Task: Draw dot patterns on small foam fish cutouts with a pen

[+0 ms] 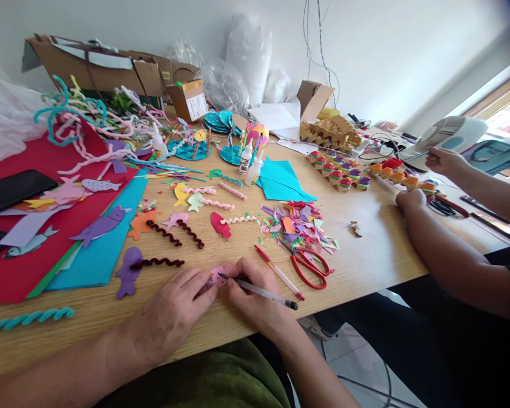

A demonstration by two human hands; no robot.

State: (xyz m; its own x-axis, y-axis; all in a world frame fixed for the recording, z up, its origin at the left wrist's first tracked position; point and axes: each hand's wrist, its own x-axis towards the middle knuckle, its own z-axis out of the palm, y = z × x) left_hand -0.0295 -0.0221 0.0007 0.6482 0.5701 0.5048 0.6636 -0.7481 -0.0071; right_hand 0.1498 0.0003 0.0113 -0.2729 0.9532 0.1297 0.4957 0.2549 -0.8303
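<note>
Near the table's front edge, a small pink paper cutout (217, 276) with dark dots lies under my fingers. My left hand (178, 306) pinches its left side. In my right hand (255, 294) is a black pen (263, 292), its tip on the cutout. A red pen (279, 272) lies just right of that hand, beside red-handled scissors (308, 266). Left of my hands rests a purple paper fish (128, 273) with a dark brown twisted pipe cleaner (161, 262) on it. A red paper fish (220, 225) with a pale twisted pipe cleaner lies farther back.
Paper scraps (300, 224) are heaped behind the scissors. Glue bottles (254, 170) stand near blue felt sheets (284, 178). Red sheets (55, 226) and a black phone (19, 191) lie at left. A co-worker's hands (410, 204) are at right, near painted egg-carton pieces (402, 177).
</note>
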